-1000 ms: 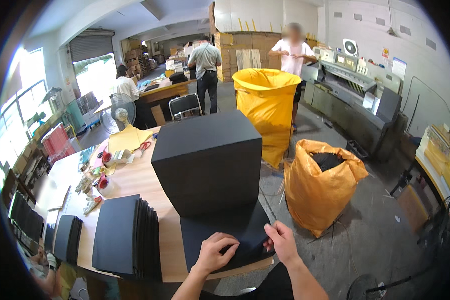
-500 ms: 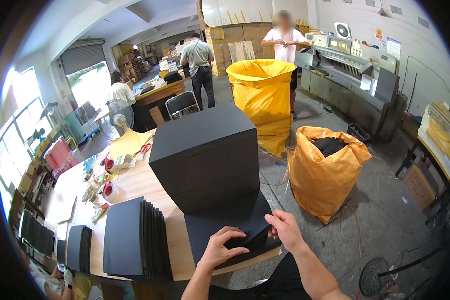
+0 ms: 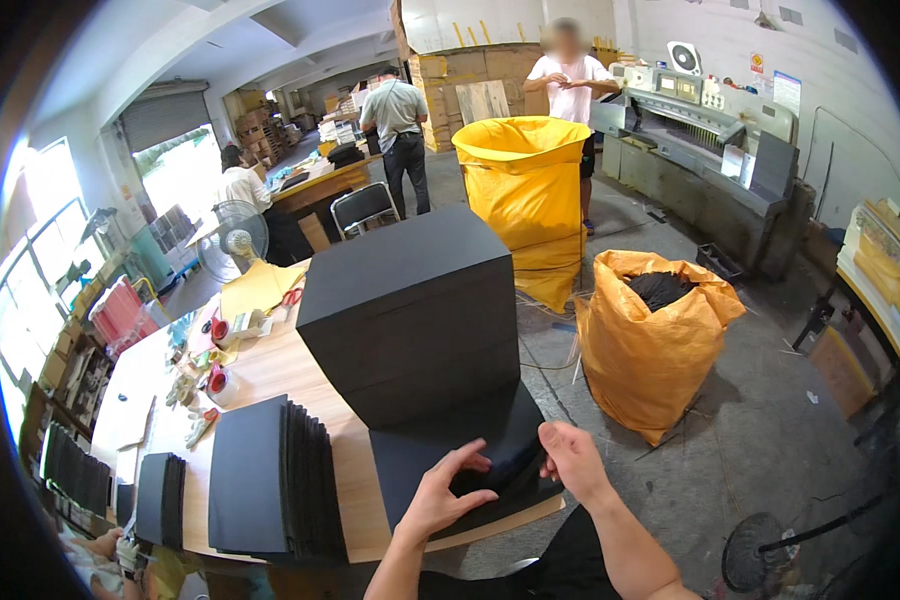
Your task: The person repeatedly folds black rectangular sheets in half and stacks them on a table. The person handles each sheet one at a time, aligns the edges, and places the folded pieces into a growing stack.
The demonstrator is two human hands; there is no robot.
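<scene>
A low stack of black sheets (image 3: 410,460) lies at the near right corner of the wooden table. Its top sheet bends up along the right side, where my right hand (image 3: 576,465) pinches the edge between thumb and fingers. My left hand (image 3: 448,492) hovers over or rests on the near part of this stack, thumb and fingers curved apart; it grips nothing. Right behind stands a tall block of stacked black sheets (image 3: 410,330). To the left, several black folded boards (image 3: 260,475) lean together in a row, with a smaller bundle (image 3: 158,500) beside them.
Tape rolls (image 3: 220,383), red-handled scissors (image 3: 291,297) and yellow paper (image 3: 260,287) lie on the table (image 3: 270,365). An orange sack (image 3: 650,355) with black scraps stands right, a yellow sack (image 3: 525,200) behind it. Co-workers stand farther back; another person's hands (image 3: 125,550) show lower left.
My left fingers have spread wider and lifted a little from the sheet. The sheet's right edge curls up more by my right hand, which has barely moved.
</scene>
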